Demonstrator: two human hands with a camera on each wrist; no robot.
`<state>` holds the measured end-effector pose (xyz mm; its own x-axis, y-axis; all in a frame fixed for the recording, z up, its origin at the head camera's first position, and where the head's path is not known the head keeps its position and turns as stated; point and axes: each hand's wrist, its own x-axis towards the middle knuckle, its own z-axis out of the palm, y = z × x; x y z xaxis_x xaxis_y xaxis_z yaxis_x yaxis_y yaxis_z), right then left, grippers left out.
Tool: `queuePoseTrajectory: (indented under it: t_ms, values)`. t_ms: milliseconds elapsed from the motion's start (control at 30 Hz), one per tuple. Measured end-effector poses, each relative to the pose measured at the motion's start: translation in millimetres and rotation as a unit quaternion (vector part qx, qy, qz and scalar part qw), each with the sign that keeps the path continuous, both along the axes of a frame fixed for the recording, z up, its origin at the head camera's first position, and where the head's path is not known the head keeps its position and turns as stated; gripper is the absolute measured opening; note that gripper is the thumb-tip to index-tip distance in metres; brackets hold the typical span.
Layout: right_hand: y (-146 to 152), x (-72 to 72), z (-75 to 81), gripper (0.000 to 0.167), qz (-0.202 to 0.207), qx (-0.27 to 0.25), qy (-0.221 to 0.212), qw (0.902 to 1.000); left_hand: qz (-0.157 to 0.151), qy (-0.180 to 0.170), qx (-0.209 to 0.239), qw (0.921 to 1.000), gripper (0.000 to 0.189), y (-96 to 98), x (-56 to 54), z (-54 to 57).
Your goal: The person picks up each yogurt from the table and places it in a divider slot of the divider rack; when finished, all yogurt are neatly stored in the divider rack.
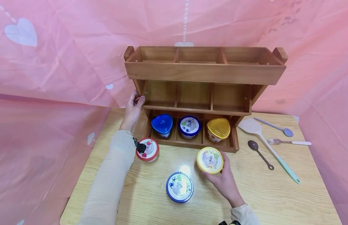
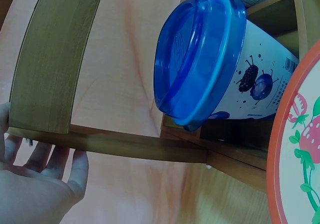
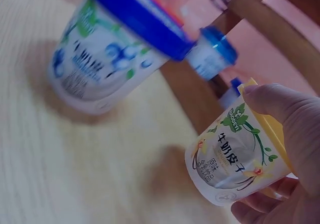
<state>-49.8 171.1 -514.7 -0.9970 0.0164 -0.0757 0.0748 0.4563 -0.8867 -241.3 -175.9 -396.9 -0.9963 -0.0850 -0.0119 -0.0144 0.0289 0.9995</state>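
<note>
A three-tier wooden rack (image 1: pixel 204 73) stands at the table's back. My left hand (image 1: pixel 133 109) grips its left side board (image 2: pixel 135 145), fingers behind the wood. In my right hand (image 1: pixel 225 181) is a white yogurt cup with a round yellow lid (image 1: pixel 210 160), held by its side just in front of the rack; the right wrist view shows the cup's printed wall (image 3: pixel 232 159). A blue-lidded round cup (image 1: pixel 179 187) stands on the table to its left. Beside my left wrist is a red-lidded cup (image 1: pixel 148 150), partly covered by the wrist camera.
The rack's bottom tier holds a blue triangular-lidded cup (image 1: pixel 162 124), a round blueberry cup (image 1: pixel 189 126) and a yellow triangular-lidded cup (image 1: pixel 219 128). To the right lie a turner (image 1: pixel 270 147), a brown spoon (image 1: pixel 258 151), a fork (image 1: pixel 286 142) and a grey-blue spoon (image 1: pixel 275 126).
</note>
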Motion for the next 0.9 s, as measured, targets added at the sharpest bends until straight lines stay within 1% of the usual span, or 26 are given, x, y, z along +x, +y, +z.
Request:
queuePoseTrajectory:
  t_ms: [200, 267, 433, 567, 800, 900]
  values:
    - [3.4, 4.0, 29.9, 0.109, -0.015, 0.0, 0.052, 0.9985, 0.013, 0.012, 0.003, 0.9998, 0.056, -3.7, -11.4, -19.1]
    - [4.7, 4.1, 40.7, 0.109, -0.018, -0.009, 0.068, 0.9975, 0.014, 0.015, -0.003, 0.9998, 0.056, -3.7, -12.6, -21.7]
    - [9.1, 2.5, 64.0, 0.11, -0.022, -0.036, 0.094, 0.9947, 0.013, 0.024, -0.007, 0.9996, 0.055, -3.2, -12.6, -23.0]
    - [13.1, -1.1, 78.5, 0.109, -0.025, -0.061, 0.115, 0.9912, 0.014, 0.027, -0.008, 0.9995, 0.054, -3.2, -12.4, -23.0]
    - [18.9, -12.0, 105.8, 0.107, -0.047, -0.113, 0.136, 0.9831, 0.009, 0.024, -0.007, 0.9996, 0.055, -4.1, -11.8, -23.1]
    - [22.0, -19.1, 118.2, 0.107, -0.049, -0.12, 0.149, 0.9803, 0.008, 0.024, -0.009, 0.9996, 0.055, -4.0, -11.2, -22.7]
